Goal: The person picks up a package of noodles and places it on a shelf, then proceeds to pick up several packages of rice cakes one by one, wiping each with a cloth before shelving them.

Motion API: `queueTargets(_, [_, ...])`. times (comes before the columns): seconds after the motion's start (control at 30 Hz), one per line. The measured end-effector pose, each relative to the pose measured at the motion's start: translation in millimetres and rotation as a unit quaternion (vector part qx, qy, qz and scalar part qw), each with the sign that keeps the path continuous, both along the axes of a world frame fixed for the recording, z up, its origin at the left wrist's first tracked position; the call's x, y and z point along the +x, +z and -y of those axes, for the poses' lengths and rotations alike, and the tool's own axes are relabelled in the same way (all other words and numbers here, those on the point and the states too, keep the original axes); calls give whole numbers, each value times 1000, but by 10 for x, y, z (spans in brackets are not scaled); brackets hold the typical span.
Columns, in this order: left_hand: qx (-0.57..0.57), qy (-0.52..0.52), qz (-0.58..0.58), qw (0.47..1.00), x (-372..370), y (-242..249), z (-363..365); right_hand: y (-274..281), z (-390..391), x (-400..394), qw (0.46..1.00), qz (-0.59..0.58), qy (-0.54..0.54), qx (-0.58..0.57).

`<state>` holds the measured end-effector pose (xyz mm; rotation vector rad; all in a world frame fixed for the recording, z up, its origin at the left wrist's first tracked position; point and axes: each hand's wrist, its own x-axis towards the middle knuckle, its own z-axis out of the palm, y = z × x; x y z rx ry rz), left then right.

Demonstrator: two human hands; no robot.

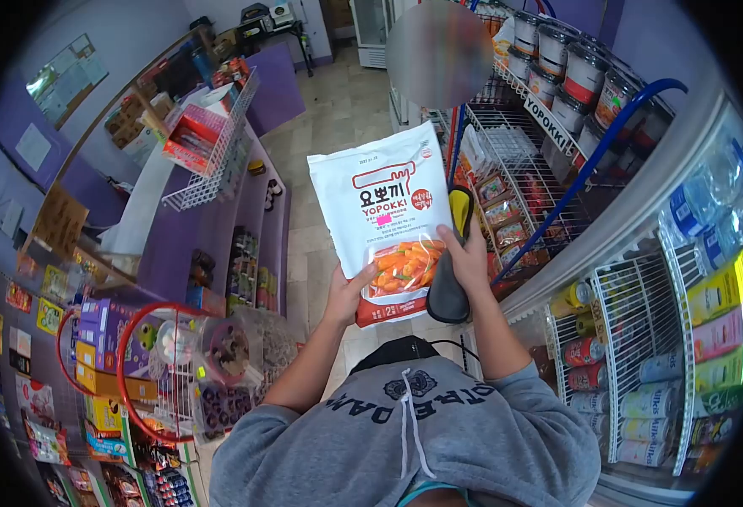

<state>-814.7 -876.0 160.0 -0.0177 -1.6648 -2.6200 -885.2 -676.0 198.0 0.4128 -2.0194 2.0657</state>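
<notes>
A white and red Yopokki rice cake bag (338, 203) is held up in front of my chest, its printed front facing me. My left hand (349, 291) grips its lower left edge, thumb on the front. On the other side my right hand (469, 253) pinches the right edge with its thumb. That same hand also holds a black and yellow device, which looks like a handheld barcode scanner (447, 291), against the bag. The fingers behind the bag are hidden. A small pink patch shows on the bag's front below the brand name.
To the right stand a wire rack (519, 173) with Yopokki cups (587, 72) on top and an open fridge with drink cans (646, 401). At left are a counter (156, 186), a red-rimmed wire basket (126, 355) and snack shelves. Tiled floor (329, 93) runs between.
</notes>
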Motion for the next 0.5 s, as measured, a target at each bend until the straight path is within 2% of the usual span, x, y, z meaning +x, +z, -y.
queueTargets(0.03, [50, -5, 15, 999, -120, 18, -41, 24, -27, -119, 992, -26, -67, 100])
queueTargets(0.07, [40, -3, 20, 999, -258, -26, -52, -19, 4, -245, 974, -84, -133, 162])
queueTargets(0.1, [42, -16, 22, 999, -389, -41, -83, 105, 55, -281, 947, -194, -155, 206])
queueTargets(0.13, [28, -18, 7, 999, -527, -52, -112, 57, 128, -364, 929, -237, -135, 250])
queueTargets(0.2, [16, -34, -7, 999, -818, -200, -89, 31, 342, -477, 914, -281, 36, 289])
queueTargets(0.23, [-56, -102, 5, 993, -1015, -424, 24, 49, 450, -455, 850, -311, 24, 424])
queueTargets(0.27, [-128, -170, 15, 977, -1207, -544, 96, 49, 453, -605, 845, -312, -3, 433])
queueTargets(0.3, [-129, -186, 12, 974, -1335, -399, 53, 69, 453, -811, 839, -313, -30, 444])
queueTargets(0.37, [-82, -110, -18, 990, -1513, -70, -46, -59, 279, -1376, 852, -247, -108, 449])
queueTargets(0.43, [-75, -148, -13, 986, -1803, 5, 28, -197, 100, -1868, 849, -218, -251, 412])
queueTargets(0.5, [-121, -183, -50, 974, -2181, -125, 150, -332, 13, -2101, 939, -133, -248, 196])
